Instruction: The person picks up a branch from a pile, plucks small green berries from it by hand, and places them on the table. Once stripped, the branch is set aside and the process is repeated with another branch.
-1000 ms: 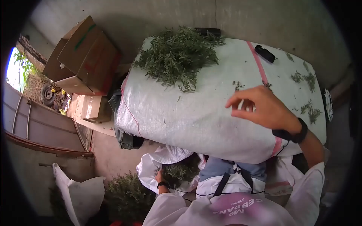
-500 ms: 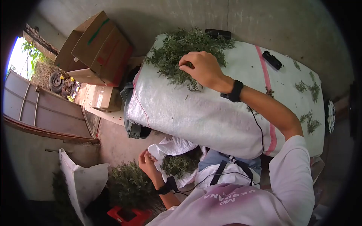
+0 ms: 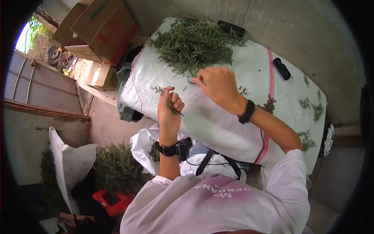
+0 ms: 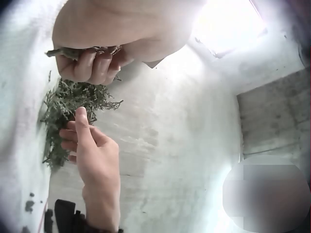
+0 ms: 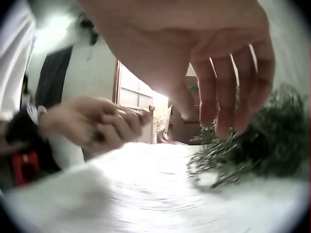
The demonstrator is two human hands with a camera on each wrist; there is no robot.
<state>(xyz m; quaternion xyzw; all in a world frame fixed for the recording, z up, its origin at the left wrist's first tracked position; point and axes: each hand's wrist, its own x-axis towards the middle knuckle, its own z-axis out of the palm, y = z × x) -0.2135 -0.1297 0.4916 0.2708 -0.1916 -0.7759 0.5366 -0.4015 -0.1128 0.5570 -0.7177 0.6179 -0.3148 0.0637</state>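
My left hand [image 3: 168, 111] is raised in front of the white woven sack, its fingers curled round a green leafy sprig [image 3: 157, 89]. One end of the sprig pokes out by the thumb and a stem end below the fist. My right hand [image 3: 220, 86] hovers at the near edge of a pile of green sprigs [image 3: 191, 45] on the sack's top. In the right wrist view its fingers [image 5: 226, 97] hang down, loosely bent and apart, beside the pile, holding nothing. Small round brownish seeds or berries [image 3: 269, 104] lie in a cluster near the right forearm.
The white sack [image 3: 218, 128] forms a raised work surface. Loose sprigs [image 3: 318, 111] and a black object [image 3: 281, 69] lie on its right side. Below sits a white bag [image 3: 142, 150] with greenery, beside a bushy heap [image 3: 119, 163] and a red container [image 3: 117, 202]. Cardboard boxes [image 3: 105, 31] stand back left.
My left hand has risen from the white bag below to beside the sack, now with a sprig in it. The right hand first went left to the pile, then slightly right and nearer me.
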